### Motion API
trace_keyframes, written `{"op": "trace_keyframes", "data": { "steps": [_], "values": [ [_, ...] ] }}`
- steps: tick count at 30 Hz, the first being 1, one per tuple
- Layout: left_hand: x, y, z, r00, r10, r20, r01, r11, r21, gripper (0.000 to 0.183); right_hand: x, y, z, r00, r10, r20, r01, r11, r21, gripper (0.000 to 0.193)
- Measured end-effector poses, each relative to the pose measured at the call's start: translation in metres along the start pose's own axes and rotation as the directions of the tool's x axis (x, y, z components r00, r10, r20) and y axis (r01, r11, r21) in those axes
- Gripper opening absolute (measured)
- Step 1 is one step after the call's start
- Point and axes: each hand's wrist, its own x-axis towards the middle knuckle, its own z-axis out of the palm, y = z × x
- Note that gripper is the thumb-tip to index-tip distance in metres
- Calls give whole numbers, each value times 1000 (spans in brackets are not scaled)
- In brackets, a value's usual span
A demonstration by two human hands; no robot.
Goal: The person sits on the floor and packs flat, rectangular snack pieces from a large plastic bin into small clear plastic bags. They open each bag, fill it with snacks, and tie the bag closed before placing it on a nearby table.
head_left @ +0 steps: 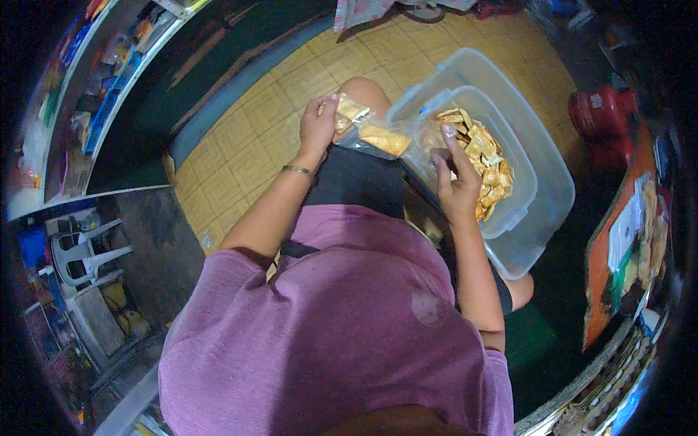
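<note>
My left hand (318,131) is closed on a clear plastic bag (374,138) with golden-brown, flat baked pieces inside, held above my lap. My right hand (458,178) hovers over the near left side of a small translucent tub. Its thumb and forefinger are apart, with no piece visible between them. Clear plastic film (418,145) lies close to these fingertips; whether they touch it I cannot tell. A heap of loose golden-brown baked pieces (487,156) fills much of the small tub (525,171), partly hidden behind my right hand.
The small tub sits inside a larger translucent plastic bin (554,185) at my right. A red rounded container (602,112) stands beyond it. Shelves (109,94) line the far left, above a white plastic chair (87,251). An orange-brown board (607,254) stands at the right.
</note>
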Motion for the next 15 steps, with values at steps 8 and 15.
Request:
{"op": "trace_keyframes", "data": {
  "steps": [8,15],
  "values": [
    [1,3,-5,989,-99,106,111,988,-109,51,1,-11,25,990,4,144,-44,961,274,54],
    [4,-6,-21,995,-7,104,1,998,59,54,10,-17,15,980,128,151,-193,787,586,62]
  ]
}}
